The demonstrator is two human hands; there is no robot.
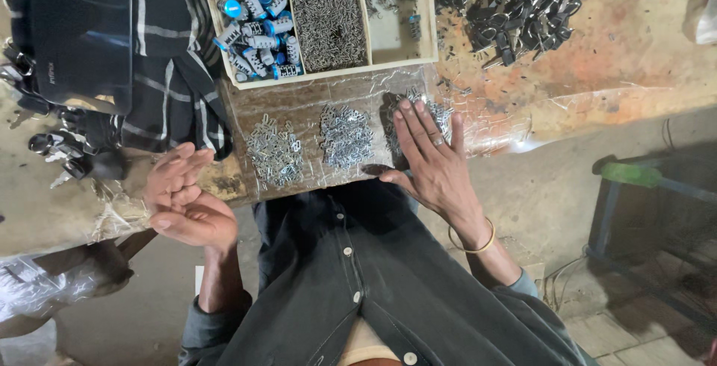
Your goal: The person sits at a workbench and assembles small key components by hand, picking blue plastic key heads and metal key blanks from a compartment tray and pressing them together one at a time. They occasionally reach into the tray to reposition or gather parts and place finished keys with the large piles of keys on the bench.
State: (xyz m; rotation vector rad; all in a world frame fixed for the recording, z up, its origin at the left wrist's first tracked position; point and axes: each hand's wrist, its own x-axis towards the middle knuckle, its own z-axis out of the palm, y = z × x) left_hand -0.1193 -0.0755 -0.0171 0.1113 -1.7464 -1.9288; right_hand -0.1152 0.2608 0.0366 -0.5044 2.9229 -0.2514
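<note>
Your left hand (187, 205) open, cupped off the board's (246, 108) left corner; right hand (433, 160) flat on the rightmost of three clip piles (345, 136).

Worn bench (635, 45) w/ plastic sheet, concrete floor (538, 194), green-topped stool (635, 175).

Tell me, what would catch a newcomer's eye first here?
Probably the three heaps of small silvery metal clips on the board at the middle, with the right hand spread flat over the rightmost heap. Above them sits a wooden compartment tray, one cell holding blue-and-silver cylinders. The left hand hovers cupped at the board's left edge.
</note>
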